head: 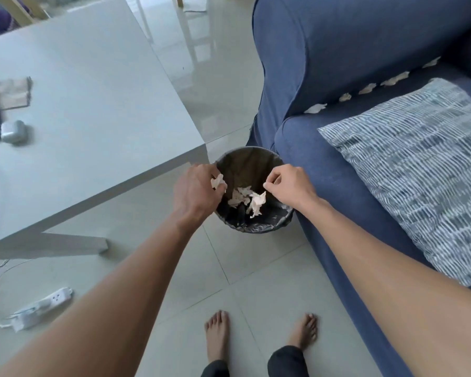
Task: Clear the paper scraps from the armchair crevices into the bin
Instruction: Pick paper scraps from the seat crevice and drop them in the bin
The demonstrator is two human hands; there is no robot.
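Observation:
A small round bin (259,226) with a black liner stands on the floor between the table corner and the blue armchair (337,44). Both my hands are over its opening. My left hand (195,193) is closed on a crumpled white paper scrap (218,182) at the bin's left rim. My right hand (290,186) pinches its fingers above the right side, and a white scrap (257,203) hangs at its fingertips. More scraps (238,195) lie inside the bin. Several white scraps (315,108) stick out along the crevice between the armrest and the seat.
A striped blue-white cushion (419,164) lies on the armchair seat. The grey table (93,118) at the left holds a tissue pack (12,93) and a small white case (13,131). A power strip (42,304) with its cable lies on the tiled floor. My bare feet (218,336) stand below the bin.

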